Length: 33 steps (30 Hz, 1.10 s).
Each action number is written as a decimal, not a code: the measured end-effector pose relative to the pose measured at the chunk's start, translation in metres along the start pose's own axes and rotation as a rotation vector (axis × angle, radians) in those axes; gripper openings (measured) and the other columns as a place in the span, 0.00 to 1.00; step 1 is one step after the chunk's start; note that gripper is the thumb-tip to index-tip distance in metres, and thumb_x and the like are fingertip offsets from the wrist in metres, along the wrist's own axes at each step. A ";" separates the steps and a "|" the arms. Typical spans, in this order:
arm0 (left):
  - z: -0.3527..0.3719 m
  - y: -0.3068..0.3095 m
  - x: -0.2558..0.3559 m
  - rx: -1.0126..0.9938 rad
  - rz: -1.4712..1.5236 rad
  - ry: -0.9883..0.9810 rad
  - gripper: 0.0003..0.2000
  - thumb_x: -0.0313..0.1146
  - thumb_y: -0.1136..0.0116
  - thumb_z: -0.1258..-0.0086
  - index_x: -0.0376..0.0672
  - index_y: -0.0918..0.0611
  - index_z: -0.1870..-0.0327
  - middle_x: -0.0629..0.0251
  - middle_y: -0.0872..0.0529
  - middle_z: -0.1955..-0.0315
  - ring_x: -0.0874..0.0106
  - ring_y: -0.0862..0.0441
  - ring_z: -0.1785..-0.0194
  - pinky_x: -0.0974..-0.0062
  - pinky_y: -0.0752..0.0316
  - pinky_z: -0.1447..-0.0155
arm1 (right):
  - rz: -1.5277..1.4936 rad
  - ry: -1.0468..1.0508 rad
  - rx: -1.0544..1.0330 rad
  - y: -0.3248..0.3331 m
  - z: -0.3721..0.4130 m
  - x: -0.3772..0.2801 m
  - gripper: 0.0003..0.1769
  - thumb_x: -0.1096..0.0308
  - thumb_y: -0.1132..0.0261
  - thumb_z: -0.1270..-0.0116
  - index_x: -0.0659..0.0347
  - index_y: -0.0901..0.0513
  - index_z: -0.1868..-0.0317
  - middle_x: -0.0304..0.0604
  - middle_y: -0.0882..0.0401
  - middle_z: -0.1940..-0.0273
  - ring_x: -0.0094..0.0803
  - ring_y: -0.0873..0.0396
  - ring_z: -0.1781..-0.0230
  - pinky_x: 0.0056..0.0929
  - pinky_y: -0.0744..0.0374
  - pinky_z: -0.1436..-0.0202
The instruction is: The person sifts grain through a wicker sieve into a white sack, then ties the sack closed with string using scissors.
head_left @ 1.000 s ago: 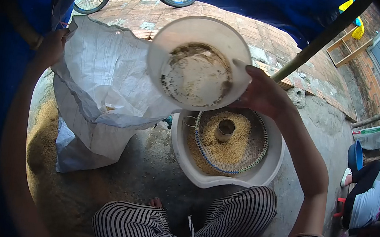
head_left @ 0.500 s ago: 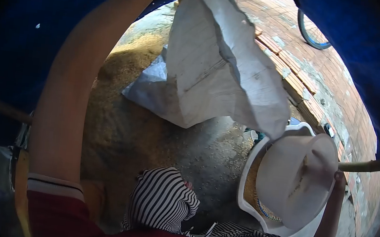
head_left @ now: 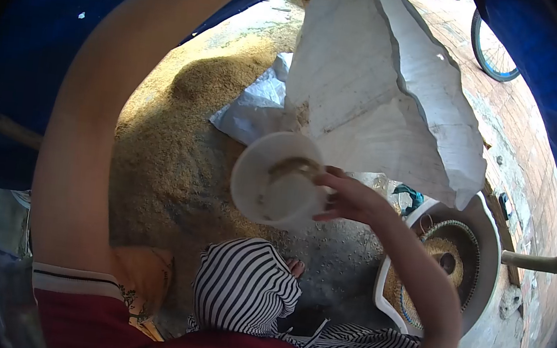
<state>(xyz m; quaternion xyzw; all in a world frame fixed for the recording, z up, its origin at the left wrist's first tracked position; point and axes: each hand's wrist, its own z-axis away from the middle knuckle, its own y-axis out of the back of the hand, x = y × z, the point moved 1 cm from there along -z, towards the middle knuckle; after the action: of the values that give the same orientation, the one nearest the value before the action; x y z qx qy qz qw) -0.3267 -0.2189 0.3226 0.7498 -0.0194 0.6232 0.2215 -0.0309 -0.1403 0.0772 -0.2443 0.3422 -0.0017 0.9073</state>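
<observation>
My left arm (head_left: 87, 138) reaches up along the left side, its hand almost wholly cut off by the top edge. From there hangs a white woven sack (head_left: 352, 72), its opening spread and its lower end crumpled on the ground. In my right hand (head_left: 351, 196) is a white plastic bucket (head_left: 246, 184), gripped by its rim and tilted, with a little grain stuck inside. The bucket is just in front of the sack's lower left part. To the right stands a large pale basin (head_left: 488, 260) holding grain and a round sieve (head_left: 403, 305).
Golden grain (head_left: 220, 81) is heaped and spread over the floor at left. Below me are my striped-clothed knee (head_left: 246, 277) and an orange-yellow sack (head_left: 147, 272). A bicycle wheel (head_left: 492, 50) stands on the brick paving. A pole (head_left: 540, 263) juts in at right.
My right hand has brought the bucket from over the basin leftward to the front of the sack. The basin's grain and sieve now show. The sack sits further right in view.
</observation>
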 end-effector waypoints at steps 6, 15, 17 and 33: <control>0.006 -0.032 -0.035 0.100 0.080 -0.230 0.06 0.27 0.49 0.42 0.35 0.21 0.68 0.51 0.18 0.72 0.62 0.19 0.73 0.67 0.25 0.68 | -0.063 0.196 -0.145 -0.105 -0.069 0.001 0.52 0.53 0.35 0.42 0.52 0.64 0.30 0.56 0.56 0.32 0.58 0.50 0.35 0.53 0.31 0.42; 0.065 -0.099 -0.037 0.704 0.235 -0.575 0.05 0.24 0.50 0.44 0.40 0.23 0.68 0.54 0.25 0.67 0.59 0.29 0.57 0.66 0.33 0.54 | -0.005 0.014 0.194 0.003 0.031 0.029 0.41 0.66 0.37 0.40 0.60 0.54 0.32 0.57 0.42 0.41 0.47 0.34 0.43 0.43 0.25 0.47; 0.062 -0.092 -0.038 0.755 0.278 -0.546 0.04 0.25 0.50 0.43 0.39 0.23 0.69 0.54 0.25 0.68 0.60 0.28 0.59 0.66 0.32 0.55 | -0.328 0.007 0.329 0.061 0.065 0.046 0.37 0.66 0.38 0.39 0.62 0.49 0.35 0.57 0.40 0.43 0.50 0.34 0.44 0.44 0.26 0.45; 0.111 -0.084 -0.079 -0.106 -0.667 -0.887 0.45 0.58 0.31 0.57 0.47 0.37 0.38 0.53 0.40 0.38 0.57 0.44 0.34 0.58 0.48 0.33 | 0.034 0.929 0.762 0.104 0.105 -0.037 0.16 0.69 0.38 0.39 0.66 0.26 0.52 0.42 0.21 0.59 0.28 0.22 0.61 0.24 0.23 0.57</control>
<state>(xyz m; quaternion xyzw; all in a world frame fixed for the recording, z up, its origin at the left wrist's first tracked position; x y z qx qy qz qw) -0.2164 -0.2023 0.2086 0.8936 0.0964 0.1421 0.4148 -0.0108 0.0042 0.1222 0.1298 0.6822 -0.2162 0.6863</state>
